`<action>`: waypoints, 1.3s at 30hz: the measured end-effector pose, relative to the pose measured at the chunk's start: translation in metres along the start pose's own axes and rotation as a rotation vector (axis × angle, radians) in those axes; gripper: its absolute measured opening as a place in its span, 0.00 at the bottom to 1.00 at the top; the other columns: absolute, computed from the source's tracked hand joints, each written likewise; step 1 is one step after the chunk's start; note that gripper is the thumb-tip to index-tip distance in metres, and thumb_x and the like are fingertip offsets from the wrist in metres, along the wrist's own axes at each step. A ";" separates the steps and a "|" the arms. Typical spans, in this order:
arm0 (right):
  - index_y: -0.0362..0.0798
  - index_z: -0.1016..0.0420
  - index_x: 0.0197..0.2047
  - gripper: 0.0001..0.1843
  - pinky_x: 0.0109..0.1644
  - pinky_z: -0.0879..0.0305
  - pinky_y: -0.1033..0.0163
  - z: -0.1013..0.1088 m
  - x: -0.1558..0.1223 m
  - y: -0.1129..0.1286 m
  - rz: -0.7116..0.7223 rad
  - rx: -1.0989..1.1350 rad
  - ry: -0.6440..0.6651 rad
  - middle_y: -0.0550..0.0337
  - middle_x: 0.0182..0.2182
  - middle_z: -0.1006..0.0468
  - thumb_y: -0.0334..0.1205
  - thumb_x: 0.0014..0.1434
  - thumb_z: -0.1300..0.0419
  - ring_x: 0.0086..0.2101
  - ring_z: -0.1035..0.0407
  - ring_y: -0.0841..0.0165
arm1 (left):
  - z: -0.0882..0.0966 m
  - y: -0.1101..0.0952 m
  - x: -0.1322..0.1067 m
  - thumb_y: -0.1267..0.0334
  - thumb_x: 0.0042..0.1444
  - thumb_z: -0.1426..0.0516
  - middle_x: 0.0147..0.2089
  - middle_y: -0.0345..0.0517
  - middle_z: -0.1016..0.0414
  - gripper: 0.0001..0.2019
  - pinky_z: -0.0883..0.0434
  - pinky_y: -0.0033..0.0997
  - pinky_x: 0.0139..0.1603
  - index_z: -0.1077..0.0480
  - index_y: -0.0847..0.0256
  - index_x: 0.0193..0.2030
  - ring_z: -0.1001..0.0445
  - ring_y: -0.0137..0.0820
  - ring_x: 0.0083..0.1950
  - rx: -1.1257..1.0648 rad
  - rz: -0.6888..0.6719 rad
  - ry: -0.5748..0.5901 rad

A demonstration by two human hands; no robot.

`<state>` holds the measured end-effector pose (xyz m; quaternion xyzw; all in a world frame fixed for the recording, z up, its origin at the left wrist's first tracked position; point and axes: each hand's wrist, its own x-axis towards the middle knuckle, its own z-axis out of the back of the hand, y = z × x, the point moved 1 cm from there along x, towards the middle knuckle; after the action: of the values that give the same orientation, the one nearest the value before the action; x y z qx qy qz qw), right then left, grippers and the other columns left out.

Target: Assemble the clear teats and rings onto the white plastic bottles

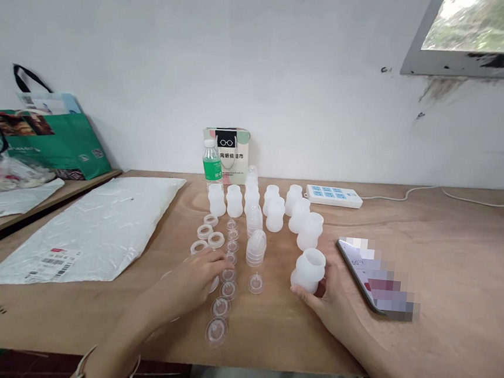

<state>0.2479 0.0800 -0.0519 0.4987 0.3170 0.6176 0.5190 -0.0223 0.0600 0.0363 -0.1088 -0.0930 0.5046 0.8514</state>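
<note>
My right hand [331,296] is wrapped around a squat white translucent plastic bottle [313,265], which stands open-mouthed and slightly tilted. Palm down, my left hand [198,272] has its fingers bent together over a column of clear round nipple-like discs [216,330]. Its fingertips meet the column's middle, and whatever they may pinch is hidden. White rings [216,240] lie just beyond and partly under that hand. Clear dome caps are stacked [255,249] between my hands, with a single clear disc [256,282] before them. Several more white bottles [275,214] stand behind.
A phone [370,276] lies right of my right hand, with a power strip [334,196] behind it. A white mailing bag [112,224] covers the left side. A water bottle [212,165] and a paper bag [240,152] stand by the wall. Green bags [62,143] sit far left.
</note>
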 end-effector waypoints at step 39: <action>0.50 0.24 0.37 0.12 0.39 0.32 0.60 -0.021 -0.013 0.073 -0.204 0.363 0.418 0.60 0.33 0.21 0.36 0.46 0.37 0.35 0.29 0.66 | -0.026 -0.052 0.002 0.57 0.57 0.44 0.52 0.48 0.27 0.17 0.29 0.35 0.52 0.36 0.54 0.53 0.28 0.35 0.52 -0.274 -0.266 -0.294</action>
<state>0.2043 0.0508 0.0042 0.4110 0.5707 0.5848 0.4042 0.0297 0.0354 0.0262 -0.1356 -0.2970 0.3809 0.8650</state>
